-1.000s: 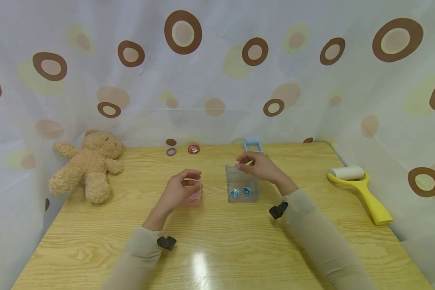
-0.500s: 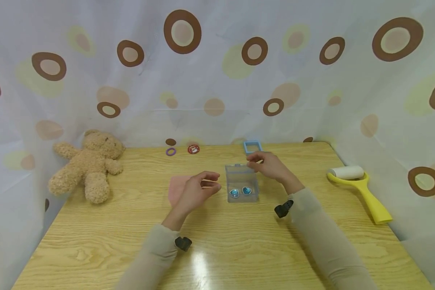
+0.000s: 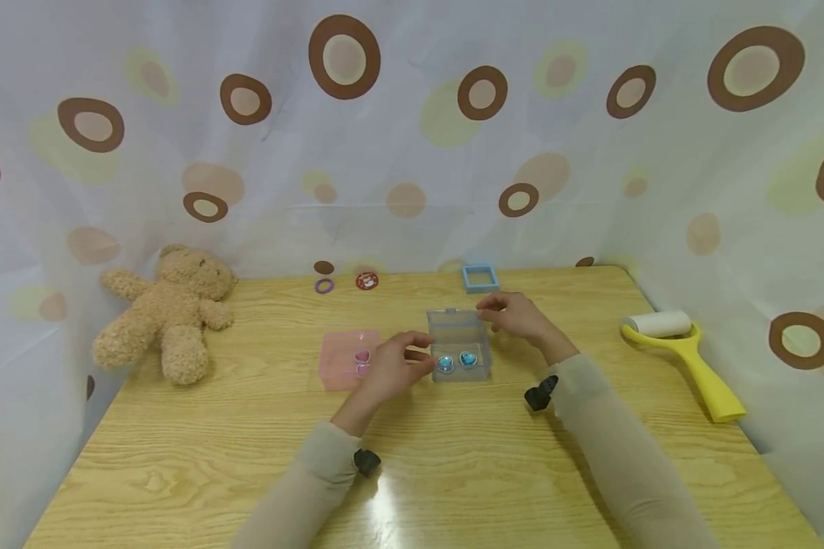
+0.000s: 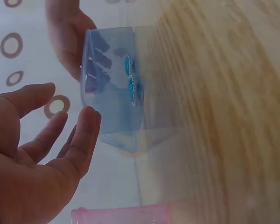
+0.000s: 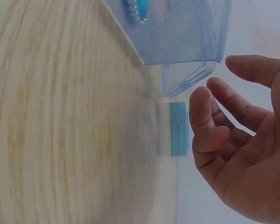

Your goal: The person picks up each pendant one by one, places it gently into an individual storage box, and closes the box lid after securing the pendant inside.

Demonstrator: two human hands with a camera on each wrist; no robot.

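A see-through bluish plastic box [image 3: 461, 377] stands mid-table, with two blue jewels [image 3: 468, 358] edged in silver inside it. Its lid [image 5: 190, 80] tilts away at the back. My left hand [image 3: 394, 367] hovers by the box's left side, fingers slightly bent, and overlaps its corner in the head view. On the other side, my right hand [image 3: 519, 316] is near the back right corner, with loosely bent fingers and nothing between them. Left of it sits a pink see-through box [image 3: 336, 358] with pink jewels [image 3: 362, 356], partly behind my left hand.
At the back of the table lie a light blue square frame [image 3: 480, 288], a round red piece [image 3: 367, 281] and a purple ring [image 3: 324, 286]. A teddy bear [image 3: 175, 313] lies at the left. The yellow lint roller [image 3: 700, 374] is along the right edge.
My left hand has moved right, from over the pink box to beside the bluish box. My right hand has drawn rightward off the back of the bluish box.
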